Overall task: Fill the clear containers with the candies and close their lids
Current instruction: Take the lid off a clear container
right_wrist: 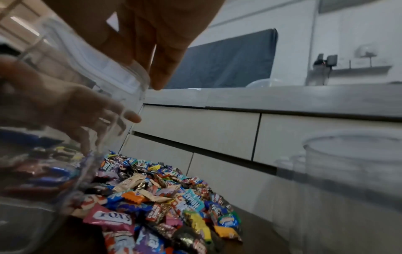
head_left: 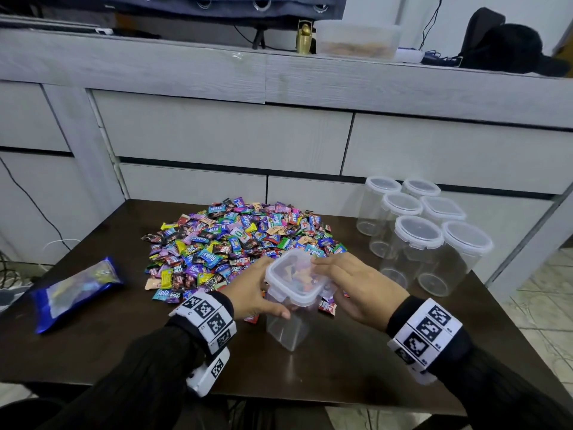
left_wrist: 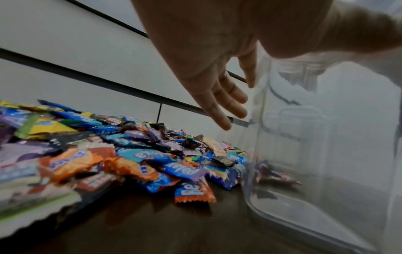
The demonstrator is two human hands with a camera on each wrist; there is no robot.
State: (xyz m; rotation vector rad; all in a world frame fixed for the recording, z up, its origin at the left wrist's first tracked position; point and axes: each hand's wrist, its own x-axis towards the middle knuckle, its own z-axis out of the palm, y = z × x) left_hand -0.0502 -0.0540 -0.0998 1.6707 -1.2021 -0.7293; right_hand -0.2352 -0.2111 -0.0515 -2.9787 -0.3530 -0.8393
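clear square container [head_left: 290,308] between both hands on the dark table [head_left: 310,367], lid [head_left: 294,276] on top

the container stands upright at the near edge of the candy pile [head_left: 235,243], with a few wrapped candies showing through its wall; whether the lid is snapped down cannot be told. the left hand [head_left: 257,293] lies against its left side with the fingers straight along the lid's edge and the thumb on the near wall, clamped on nothing. the right hand [head_left: 356,283] is flat at the right side, its fingertips [right_wrist: 158,80] reaching the lid's rim. six more clear containers [head_left: 418,231] with lids on stand together at the table's right. a blue candy bag [head_left: 74,290] lies at the left, well apart from the pile.
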